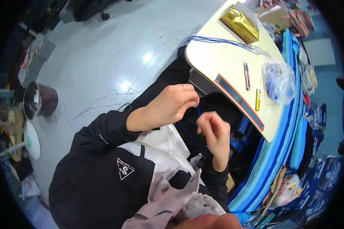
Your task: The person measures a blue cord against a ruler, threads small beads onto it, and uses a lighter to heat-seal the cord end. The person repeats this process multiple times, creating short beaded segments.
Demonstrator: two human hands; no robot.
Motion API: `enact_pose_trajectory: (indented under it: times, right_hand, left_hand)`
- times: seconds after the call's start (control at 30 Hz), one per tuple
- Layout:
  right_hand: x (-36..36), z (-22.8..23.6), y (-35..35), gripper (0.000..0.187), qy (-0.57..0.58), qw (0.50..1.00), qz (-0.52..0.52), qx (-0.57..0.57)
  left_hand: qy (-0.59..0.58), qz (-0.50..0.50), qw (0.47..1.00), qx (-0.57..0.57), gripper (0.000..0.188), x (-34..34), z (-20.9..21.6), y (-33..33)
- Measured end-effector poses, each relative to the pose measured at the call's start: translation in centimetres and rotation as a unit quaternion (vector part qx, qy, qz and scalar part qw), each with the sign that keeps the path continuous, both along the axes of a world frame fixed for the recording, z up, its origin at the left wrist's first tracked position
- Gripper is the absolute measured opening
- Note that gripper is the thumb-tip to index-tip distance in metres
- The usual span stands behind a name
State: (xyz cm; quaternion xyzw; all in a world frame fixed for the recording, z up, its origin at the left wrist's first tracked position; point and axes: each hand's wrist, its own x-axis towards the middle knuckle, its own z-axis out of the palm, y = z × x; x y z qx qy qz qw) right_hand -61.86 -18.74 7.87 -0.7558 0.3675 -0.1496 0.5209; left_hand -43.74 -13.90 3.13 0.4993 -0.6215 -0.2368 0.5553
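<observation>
My left hand [176,103], with a ring on one finger, is closed in a pinch on a thin blue cord [198,110]. A short taut length of it runs down to my right hand [216,133], whose fingers are curled together on the cord and a little blurred. Both hands are held over my lap, just off the table's near left side. Thin strands of blue cord also trail below my hands across the dark clothing. Farther left, a loose, thin, pale blue strand [99,107] loops out over the floor.
On the cream table [208,57] lie a bundle of blue cords [221,41], a gold packet [240,24], thread snips [247,76], a dark red-edged ruler [239,101], a yellow cylinder [258,100] and a clear plastic bag [279,82]. A striped blue cushion [271,152] borders it. A bin [46,98] stands left.
</observation>
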Motion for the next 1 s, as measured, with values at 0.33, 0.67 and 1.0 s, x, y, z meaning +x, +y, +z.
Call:
enact_pose_trajectory:
  times: [0.33, 0.67, 1.0]
  right_hand:
    - [2.9, -3.8, 0.8, 0.01, -0.474, 0.76, -0.162, 0.414]
    - [4.1, -6.4, 3.4, 0.012, -0.415, 0.887, -0.191, 0.068]
    - [2.3, -5.4, 2.7, 0.014, -0.283, 0.945, -0.154, 0.06]
  left_hand:
    - [0.664, -0.139, 0.695, 0.236, 0.009, -4.3, -4.5, 1.0]
    - [0.766, -0.201, 0.58, 0.193, 0.007, -3.8, -4.5, 1.6]
    - [0.701, -0.222, 0.645, 0.208, 0.008, -2.1, -4.6, 1.9]
